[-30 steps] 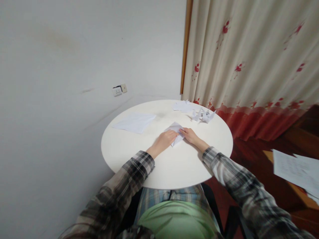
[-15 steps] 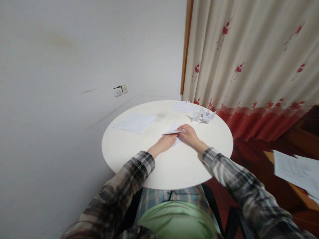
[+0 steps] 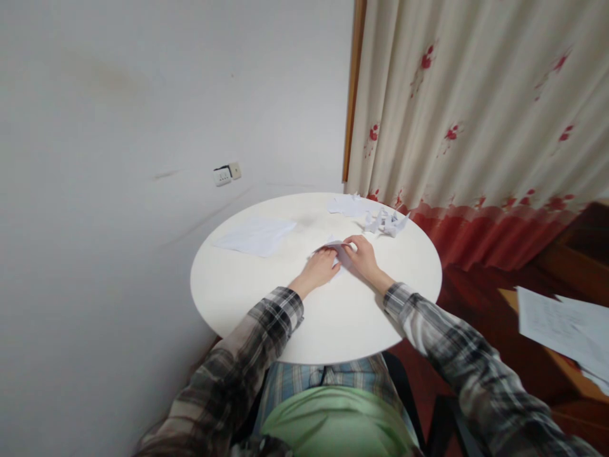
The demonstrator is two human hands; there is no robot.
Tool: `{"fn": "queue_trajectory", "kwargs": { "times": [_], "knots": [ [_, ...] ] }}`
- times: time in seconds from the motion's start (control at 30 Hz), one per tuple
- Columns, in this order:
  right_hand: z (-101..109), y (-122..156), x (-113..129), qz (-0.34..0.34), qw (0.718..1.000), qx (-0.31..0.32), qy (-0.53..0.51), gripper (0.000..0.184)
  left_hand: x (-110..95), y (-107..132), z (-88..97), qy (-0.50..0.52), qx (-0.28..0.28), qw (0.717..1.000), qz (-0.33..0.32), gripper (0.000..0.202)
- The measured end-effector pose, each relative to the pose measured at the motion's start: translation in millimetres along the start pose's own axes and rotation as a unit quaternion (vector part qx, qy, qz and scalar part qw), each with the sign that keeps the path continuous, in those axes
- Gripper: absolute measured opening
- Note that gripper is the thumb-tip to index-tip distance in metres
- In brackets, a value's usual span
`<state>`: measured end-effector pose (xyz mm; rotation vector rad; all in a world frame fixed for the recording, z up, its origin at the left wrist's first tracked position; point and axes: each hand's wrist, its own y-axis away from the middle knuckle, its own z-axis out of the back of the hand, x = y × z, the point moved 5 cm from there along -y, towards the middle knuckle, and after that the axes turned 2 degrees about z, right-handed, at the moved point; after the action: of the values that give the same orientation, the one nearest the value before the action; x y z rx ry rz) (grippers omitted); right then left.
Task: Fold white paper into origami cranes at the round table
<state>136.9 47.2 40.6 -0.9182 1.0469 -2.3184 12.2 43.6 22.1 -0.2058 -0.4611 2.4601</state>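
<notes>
A small folded sheet of white paper [image 3: 334,243] lies near the middle of the round white table, partly covered by my hands. My left hand [image 3: 322,266] is closed over its near left side, fingertips pressing the raised flap. At the paper's right edge, my right hand [image 3: 361,255] pinches it between thumb and fingers. The exact folds are too small to make out.
Folded white paper figures [image 3: 387,222] stand at the table's [image 3: 328,330] right rear. Beside them lie more white papers [image 3: 349,204], and a larger sheet [image 3: 259,236] rests at left. Written pages [image 3: 561,327] are on a lower surface at far right.
My left hand has shifted slightly up and right, its fingers now on top of the flap. The flap has tilted over between my hands, while my right hand keeps its pinch.
</notes>
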Motion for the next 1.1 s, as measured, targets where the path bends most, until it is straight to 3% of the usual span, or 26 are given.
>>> {"fn": "queue_trajectory", "kwargs": {
  "times": [0.17,0.27,0.43,0.63,0.83,1.1],
  "knots": [
    [2.4,0.9,-0.4,-0.032,0.997,-0.011,-0.074,0.022,4.8,1.6,-1.1,0.022,0.03,0.999,0.025,0.03],
    [4.5,1.6,4.2,-0.025,0.994,0.0,-0.11,0.023,14.2,1.1,-0.7,0.029,0.017,0.998,0.046,0.036],
    [5.9,2.2,9.5,0.02,0.991,0.022,-0.129,0.027,32.9,0.6,-2.7,0.044,0.018,0.995,0.091,0.034],
    [-2.1,4.8,8.3,0.061,0.989,0.077,-0.108,0.041,39.9,0.9,-5.1,0.066,0.026,0.99,0.119,0.034],
    [-10.6,8.1,0.6,0.07,0.989,0.115,-0.059,0.057,39.5,0.6,-12.0,0.073,0.022,0.995,0.065,0.039],
    [-13.3,9.9,-8.8,0.055,0.992,0.118,0.001,0.036,35.2,0.7,-14.8,0.104,0.039,0.994,0.012,0.044]
  ]
}}
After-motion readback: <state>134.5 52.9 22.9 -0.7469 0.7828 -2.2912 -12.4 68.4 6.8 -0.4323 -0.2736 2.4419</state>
